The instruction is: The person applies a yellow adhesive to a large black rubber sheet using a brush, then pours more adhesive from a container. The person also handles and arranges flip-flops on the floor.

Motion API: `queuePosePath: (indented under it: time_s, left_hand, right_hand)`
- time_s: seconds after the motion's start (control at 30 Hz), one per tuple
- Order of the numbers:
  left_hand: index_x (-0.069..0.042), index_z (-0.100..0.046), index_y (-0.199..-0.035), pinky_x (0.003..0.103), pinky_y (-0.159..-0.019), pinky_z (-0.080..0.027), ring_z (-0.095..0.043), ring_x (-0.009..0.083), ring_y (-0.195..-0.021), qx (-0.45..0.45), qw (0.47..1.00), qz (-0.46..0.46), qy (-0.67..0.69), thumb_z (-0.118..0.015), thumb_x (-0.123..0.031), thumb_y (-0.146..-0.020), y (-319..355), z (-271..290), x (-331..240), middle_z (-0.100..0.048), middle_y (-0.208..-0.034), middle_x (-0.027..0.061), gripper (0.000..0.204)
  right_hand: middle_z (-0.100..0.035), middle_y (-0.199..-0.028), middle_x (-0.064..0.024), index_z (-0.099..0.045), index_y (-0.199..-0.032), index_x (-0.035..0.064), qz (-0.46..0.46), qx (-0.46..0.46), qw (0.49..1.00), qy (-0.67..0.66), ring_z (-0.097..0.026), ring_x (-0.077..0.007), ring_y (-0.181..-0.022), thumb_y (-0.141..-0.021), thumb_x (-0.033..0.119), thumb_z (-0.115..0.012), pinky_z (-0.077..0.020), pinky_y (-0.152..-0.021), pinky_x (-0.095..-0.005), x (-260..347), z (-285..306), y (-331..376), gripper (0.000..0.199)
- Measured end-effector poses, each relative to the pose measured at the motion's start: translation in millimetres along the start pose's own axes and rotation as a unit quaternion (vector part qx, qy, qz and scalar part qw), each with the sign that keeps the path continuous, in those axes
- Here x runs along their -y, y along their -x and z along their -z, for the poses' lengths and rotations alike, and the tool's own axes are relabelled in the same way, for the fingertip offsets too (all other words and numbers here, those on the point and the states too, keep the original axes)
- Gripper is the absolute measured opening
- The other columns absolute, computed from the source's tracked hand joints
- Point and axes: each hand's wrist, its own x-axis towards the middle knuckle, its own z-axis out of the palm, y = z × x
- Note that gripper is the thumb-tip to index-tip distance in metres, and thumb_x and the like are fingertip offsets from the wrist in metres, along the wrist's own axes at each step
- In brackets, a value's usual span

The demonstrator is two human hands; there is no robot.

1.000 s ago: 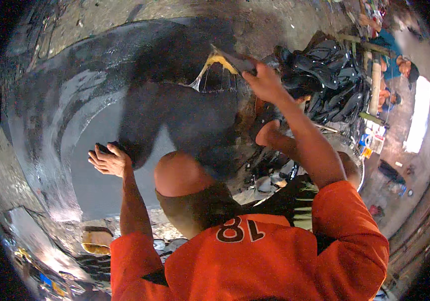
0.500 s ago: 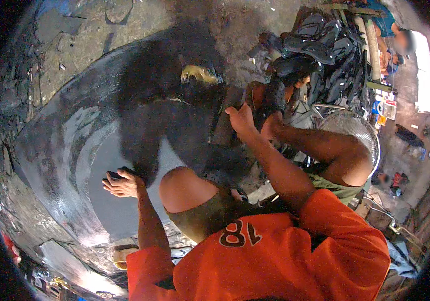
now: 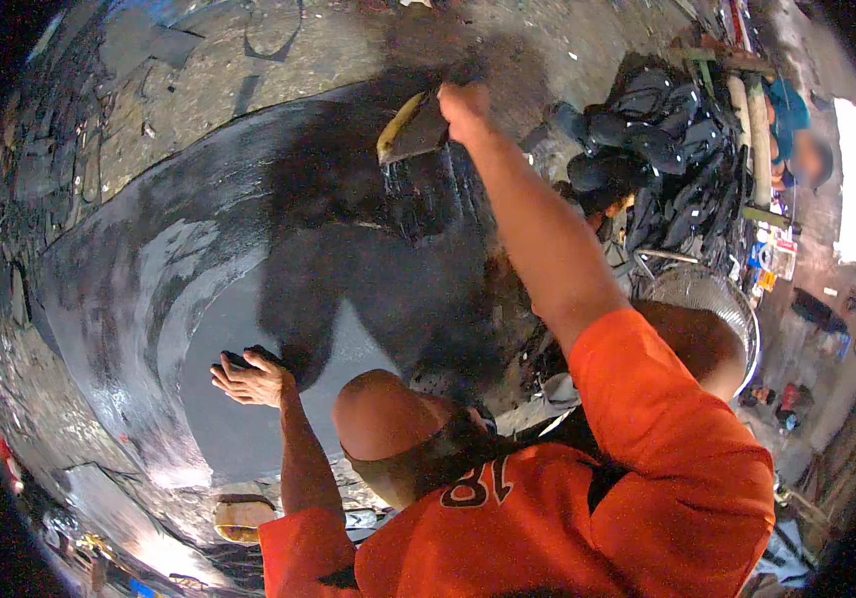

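Observation:
A large dark sheet (image 3: 238, 439) lies on the ground before me, with a wet, glossy coating over its far and left parts. My left hand (image 3: 253, 379) rests on its matte grey area, palm down and fingers apart. At the sheet's far edge my right hand (image 3: 465, 108) grips a flat dark spreader (image 3: 420, 138). Shiny strands of what looks like glue (image 3: 428, 189) stretch down from the spreader to the sheet. A yellowish streak of glue (image 3: 401, 122) lies along the spreader's left edge.
A heap of black sandals (image 3: 647, 130) lies at the far right. A round wire-caged fan (image 3: 722, 299) stands near my right knee. Another person (image 3: 792, 120) is at the right edge. A yellowish tin or roll (image 3: 243, 518) sits by my left arm. Dark scraps (image 3: 173, 45) litter the ground.
My right hand has swung away from me and slightly left with the spreader, from beside my foot to the sheet's far edge. Glue strands now hang from it. My left hand stays put on the sheet.

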Motion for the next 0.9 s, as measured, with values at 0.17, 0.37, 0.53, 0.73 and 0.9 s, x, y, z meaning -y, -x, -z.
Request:
queuePosePath:
  time_s: [0.17, 0.37, 0.53, 0.73, 0.9]
  left_hand:
    - [-0.011, -0.046, -0.133, 0.051, -0.112, -0.018, -0.023, 0.0322, -0.141, -0.024, 1.0, -0.012, -0.001, -0.035, -0.056, -0.096, -4, 0, 8, -0.033, -0.148, 0.0139, 0.06]
    - [-0.013, -0.042, -0.137, 0.052, -0.113, -0.016, -0.022, 0.033, -0.142, -0.002, 1.0, -0.012, 0.006, -0.035, -0.054, -0.096, -5, 4, 4, -0.032, -0.15, 0.0133, 0.058]
    - [-0.013, -0.044, -0.136, 0.051, -0.115, -0.015, -0.021, 0.0331, -0.142, 0.003, 1.0, 0.017, 0.015, -0.038, -0.051, -0.096, -7, 14, -2, -0.032, -0.15, 0.0133, 0.056]
    - [-0.012, -0.045, -0.135, 0.052, -0.115, -0.014, -0.021, 0.0337, -0.142, 0.001, 1.0, 0.011, 0.014, -0.043, -0.043, -0.095, -7, 15, -4, -0.033, -0.149, 0.0139, 0.051]
    - [-0.014, -0.045, -0.136, 0.053, -0.114, -0.013, -0.021, 0.0344, -0.142, 0.014, 0.999, 0.01, 0.029, -0.045, -0.038, -0.094, -6, 25, -13, -0.033, -0.149, 0.0144, 0.049]
  right_hand:
    - [-0.063, -0.093, -0.0177, -0.061, -0.098, -0.0085, 0.211, 0.13, 0.933, 0.262, -0.063, -0.031, -0.083, -0.074, 0.014, -0.065, -0.0491, -0.065, -0.0471, 39, -16, -15, 0.033]
    - [-0.064, -0.102, -0.0264, -0.057, -0.108, -0.0073, 0.334, 0.174, 0.758, 0.532, -0.063, -0.0405, -0.095, -0.078, 0.029, -0.062, -0.05, -0.079, -0.0481, 70, 4, -11, 0.047]
    - [-0.062, -0.105, -0.0267, -0.058, -0.108, -0.0075, 0.356, 0.138, 0.762, 0.524, -0.061, -0.0386, -0.1, -0.08, 0.031, -0.064, -0.0477, -0.083, -0.0456, 34, -4, 27, 0.048]
    - [-0.061, -0.109, -0.0262, -0.056, -0.108, -0.0102, 0.277, 0.26, 0.766, 0.519, -0.06, -0.0353, -0.102, -0.082, 0.03, -0.065, -0.0464, -0.084, -0.0434, 78, -82, 86, 0.05]
    - [-0.061, -0.111, -0.0278, -0.055, -0.116, -0.0072, 0.441, 0.372, 0.638, 0.509, -0.06, -0.0388, -0.103, -0.081, 0.022, -0.06, -0.047, -0.087, -0.045, 77, -137, 105, 0.046]
